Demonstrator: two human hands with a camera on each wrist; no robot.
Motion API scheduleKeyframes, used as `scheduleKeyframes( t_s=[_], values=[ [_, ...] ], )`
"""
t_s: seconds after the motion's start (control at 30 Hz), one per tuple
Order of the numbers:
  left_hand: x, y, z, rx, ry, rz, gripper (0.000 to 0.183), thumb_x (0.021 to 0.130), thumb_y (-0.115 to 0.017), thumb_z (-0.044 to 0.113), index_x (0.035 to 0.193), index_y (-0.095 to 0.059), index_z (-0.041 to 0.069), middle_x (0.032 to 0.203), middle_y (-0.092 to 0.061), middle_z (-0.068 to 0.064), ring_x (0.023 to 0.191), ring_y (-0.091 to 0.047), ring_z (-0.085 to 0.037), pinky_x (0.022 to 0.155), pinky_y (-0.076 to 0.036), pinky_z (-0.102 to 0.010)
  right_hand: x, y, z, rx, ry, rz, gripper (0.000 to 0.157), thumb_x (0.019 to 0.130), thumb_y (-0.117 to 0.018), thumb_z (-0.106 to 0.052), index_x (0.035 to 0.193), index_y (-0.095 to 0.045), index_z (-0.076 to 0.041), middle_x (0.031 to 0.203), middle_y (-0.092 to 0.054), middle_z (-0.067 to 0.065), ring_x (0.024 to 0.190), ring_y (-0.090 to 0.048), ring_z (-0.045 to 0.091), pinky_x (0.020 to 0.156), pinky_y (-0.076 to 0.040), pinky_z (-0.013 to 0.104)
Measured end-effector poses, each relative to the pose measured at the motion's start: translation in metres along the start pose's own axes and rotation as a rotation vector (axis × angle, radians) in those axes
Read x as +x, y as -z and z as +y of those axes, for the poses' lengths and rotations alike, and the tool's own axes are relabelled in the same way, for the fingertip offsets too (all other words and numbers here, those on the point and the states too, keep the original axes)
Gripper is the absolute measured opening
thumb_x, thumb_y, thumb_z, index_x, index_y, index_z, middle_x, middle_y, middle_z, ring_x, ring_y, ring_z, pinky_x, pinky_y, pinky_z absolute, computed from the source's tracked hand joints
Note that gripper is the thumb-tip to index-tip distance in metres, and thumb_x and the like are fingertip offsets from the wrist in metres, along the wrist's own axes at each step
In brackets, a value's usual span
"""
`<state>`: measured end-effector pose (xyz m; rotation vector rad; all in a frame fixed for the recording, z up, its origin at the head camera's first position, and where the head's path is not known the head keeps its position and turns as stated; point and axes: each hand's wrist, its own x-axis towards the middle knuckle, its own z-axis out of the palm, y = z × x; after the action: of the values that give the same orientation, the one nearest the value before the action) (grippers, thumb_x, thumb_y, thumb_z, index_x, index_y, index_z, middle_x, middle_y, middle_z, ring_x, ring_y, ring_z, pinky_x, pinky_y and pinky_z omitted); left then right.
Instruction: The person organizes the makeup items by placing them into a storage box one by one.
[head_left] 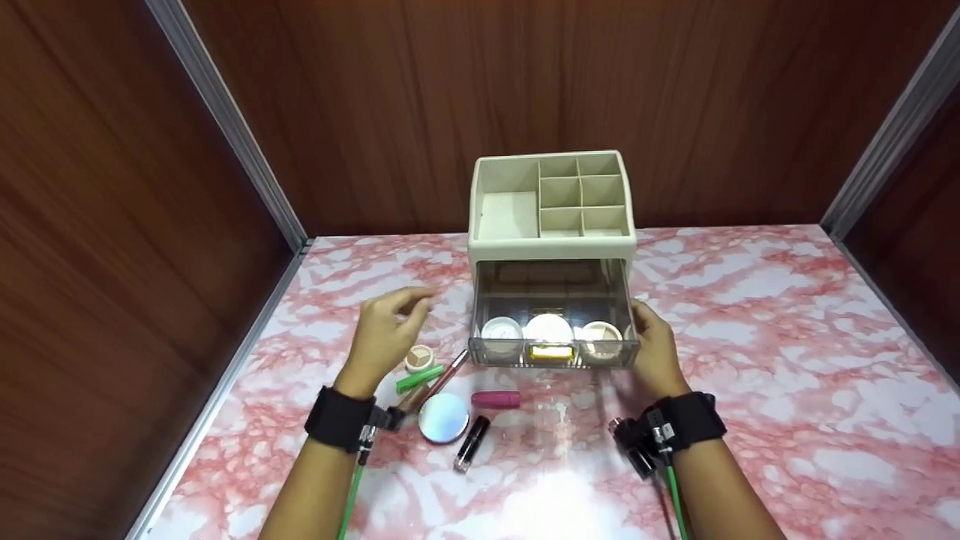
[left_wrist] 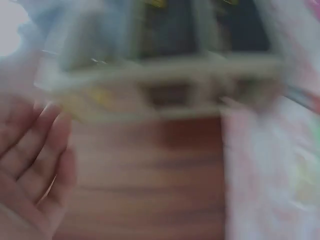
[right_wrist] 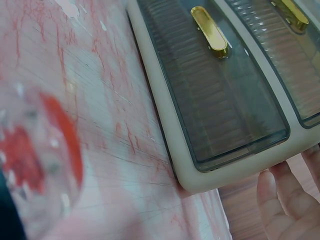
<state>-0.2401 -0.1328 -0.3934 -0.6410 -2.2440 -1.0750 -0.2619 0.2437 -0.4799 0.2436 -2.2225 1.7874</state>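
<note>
A cream cosmetics organizer (head_left: pixel 551 247) stands mid-table with its smoky clear drawer (head_left: pixel 517 360) pulled out. In the drawer lie three round items: a white jar (head_left: pixel 501 331), a bright round case (head_left: pixel 550 328) and a cream compact (head_left: pixel 601 339). My left hand (head_left: pixel 386 330) hovers left of the drawer, fingers loosely bent and holding nothing. In the left wrist view, which is blurred, its fingers (left_wrist: pixel 37 165) are apart from each other's grip on anything. At the organizer's right side is my right hand (head_left: pixel 656 352); its fingertips (right_wrist: pixel 280 185) touch the cream casing in the right wrist view.
Left of the drawer lie a compact (head_left: pixel 420 358), a green tube (head_left: pixel 418 379), a slim pencil-like tube (head_left: pixel 450 371), a shiny round case (head_left: pixel 443 418), a pink tube (head_left: pixel 495 400) and a black tube (head_left: pixel 472 442). Another black tube (head_left: pixel 641 463) lies by my right wrist. Wood panels (head_left: pixel 390 112) enclose the table.
</note>
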Motion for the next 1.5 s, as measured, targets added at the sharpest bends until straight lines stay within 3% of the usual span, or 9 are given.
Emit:
scheduleKeyframes(
  t_s=[0.13, 0.27, 0.37, 0.53, 0.7, 0.9, 1.07, 1.17, 1.5],
  values=[
    [-0.021, -0.008, -0.038, 0.201, 0.254, -0.173, 0.013, 0.090, -0.069, 0.014, 0.101, -0.075, 0.009, 0.084, -0.071, -0.001, 0.069, -0.064, -0.012, 0.062, -0.053, -0.032, 0.001, -0.001, 0.008, 0.031, -0.014, -0.002, 0.042, 0.092, -0.060, 0.005, 0.133, -0.055, 0.002, 0.123, -0.062, 0.017, 0.109, -0.059, 0.018, 0.094, -0.046, 0.024],
    [-0.036, -0.014, -0.056, 0.339, 0.442, -0.388, 0.027, 0.086, -0.072, 0.024, 0.111, -0.073, 0.012, 0.105, -0.071, -0.007, 0.084, -0.066, -0.023, 0.068, -0.052, -0.041, -0.001, -0.002, 0.001, 0.050, -0.008, -0.021, 0.046, 0.090, -0.063, 0.004, 0.134, -0.053, 0.002, 0.124, -0.062, 0.018, 0.110, -0.059, 0.017, 0.095, -0.045, 0.024],
    [-0.040, -0.020, -0.063, 0.390, 0.494, -0.471, 0.038, 0.084, -0.074, 0.031, 0.118, -0.070, 0.013, 0.114, -0.068, -0.009, 0.096, -0.064, -0.030, 0.077, -0.051, -0.046, -0.004, -0.003, -0.014, 0.034, 0.003, -0.019, 0.046, 0.088, -0.065, 0.005, 0.132, -0.053, 0.006, 0.121, -0.063, 0.021, 0.105, -0.060, 0.014, 0.092, -0.047, 0.023],
    [-0.042, -0.031, -0.067, 0.430, 0.489, -0.538, 0.042, 0.081, -0.077, 0.036, 0.116, -0.070, 0.014, 0.102, -0.069, -0.005, 0.094, -0.064, -0.029, 0.078, -0.051, -0.045, -0.008, -0.003, -0.035, -0.019, 0.002, 0.003, 0.040, 0.088, -0.061, 0.008, 0.128, -0.054, 0.011, 0.114, -0.064, 0.025, 0.097, -0.060, 0.008, 0.088, -0.047, 0.021],
    [-0.042, -0.038, -0.070, 0.489, 0.503, -0.506, 0.035, 0.082, -0.075, 0.033, 0.111, -0.072, 0.015, 0.102, -0.069, -0.007, 0.093, -0.064, -0.030, 0.076, -0.051, -0.045, -0.008, -0.003, -0.033, -0.015, -0.006, -0.004, 0.039, 0.089, -0.061, 0.009, 0.127, -0.054, 0.012, 0.114, -0.063, 0.026, 0.097, -0.060, 0.008, 0.087, -0.048, 0.021],
    [-0.037, -0.042, -0.070, 0.504, 0.509, -0.472, 0.029, 0.081, -0.074, 0.026, 0.107, -0.072, 0.013, 0.103, -0.069, -0.010, 0.091, -0.064, -0.032, 0.073, -0.052, -0.046, 0.000, -0.002, -0.005, 0.008, -0.010, 0.029, 0.038, 0.088, -0.064, 0.006, 0.125, -0.058, 0.006, 0.114, -0.065, 0.019, 0.099, -0.061, 0.012, 0.088, -0.048, 0.022],
    [-0.028, -0.032, -0.064, 0.415, 0.459, -0.329, 0.025, 0.079, -0.074, 0.020, 0.102, -0.073, 0.010, 0.091, -0.070, -0.004, 0.074, -0.064, -0.023, 0.062, -0.051, -0.039, 0.001, -0.004, 0.005, 0.100, -0.041, 0.008, 0.042, 0.090, -0.064, 0.003, 0.131, -0.056, 0.002, 0.118, -0.064, 0.018, 0.105, -0.061, 0.021, 0.090, -0.050, 0.028],
    [-0.015, -0.020, -0.049, 0.331, 0.438, -0.217, 0.026, 0.081, -0.073, 0.022, 0.104, -0.073, 0.010, 0.090, -0.070, -0.001, 0.060, -0.058, -0.019, 0.053, -0.047, -0.036, 0.000, -0.004, 0.004, 0.120, -0.048, 0.002, 0.041, 0.091, -0.063, 0.002, 0.131, -0.055, 0.000, 0.118, -0.064, 0.016, 0.106, -0.061, 0.023, 0.090, -0.050, 0.029],
    [0.025, 0.009, 0.022, 0.069, 0.250, 0.018, 0.027, 0.084, -0.068, 0.020, 0.109, -0.074, 0.012, 0.092, -0.069, 0.001, 0.076, -0.064, -0.014, 0.069, -0.052, -0.036, -0.002, -0.003, -0.012, 0.081, -0.008, 0.011, 0.036, 0.090, -0.056, 0.010, 0.126, -0.056, 0.009, 0.112, -0.065, 0.023, 0.096, -0.063, 0.012, 0.086, -0.049, 0.025]
  ],
)
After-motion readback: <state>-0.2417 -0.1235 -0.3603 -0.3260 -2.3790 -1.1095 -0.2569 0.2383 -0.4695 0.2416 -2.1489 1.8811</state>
